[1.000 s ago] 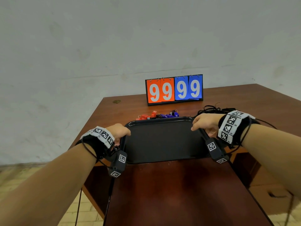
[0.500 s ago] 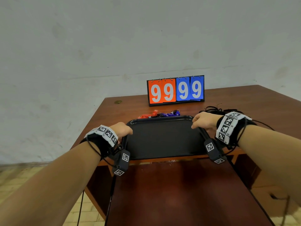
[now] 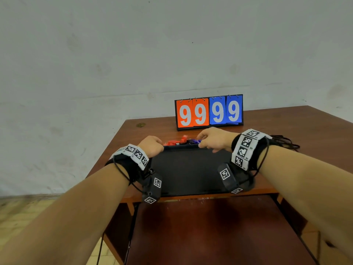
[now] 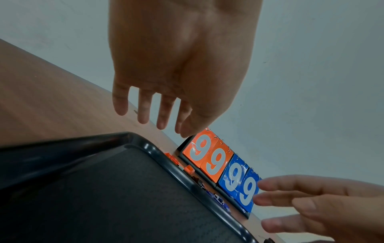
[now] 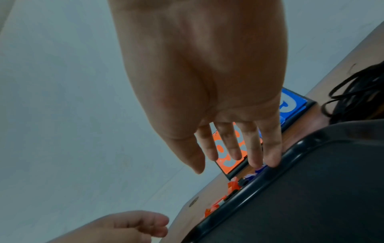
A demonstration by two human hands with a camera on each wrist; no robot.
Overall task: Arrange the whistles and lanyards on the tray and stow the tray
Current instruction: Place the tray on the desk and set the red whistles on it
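The black tray (image 3: 191, 169) lies bare on the brown table, its near edge at the table's front. Red whistles (image 3: 172, 142) and blue whistles (image 3: 193, 140) lie in a row on the table just behind the tray's far rim. My left hand (image 3: 150, 146) hovers over the far left corner of the tray (image 4: 124, 197), fingers straight, holding nothing. My right hand (image 3: 210, 140) reaches over the far rim, its fingertips (image 5: 256, 162) down at a blue whistle (image 5: 259, 169), nothing gripped. Black lanyards (image 3: 282, 142) are piled on the table to the right.
A flip scoreboard (image 3: 209, 111) reading 99 99 stands just behind the whistles. A grey wall rises behind the table. A lower brown surface (image 3: 210, 236) extends under the table's front edge. Tiled floor shows at the left.
Both hands have let go of the tray's side rims and moved forward to its far rim. The tray now lies farther onto the table.
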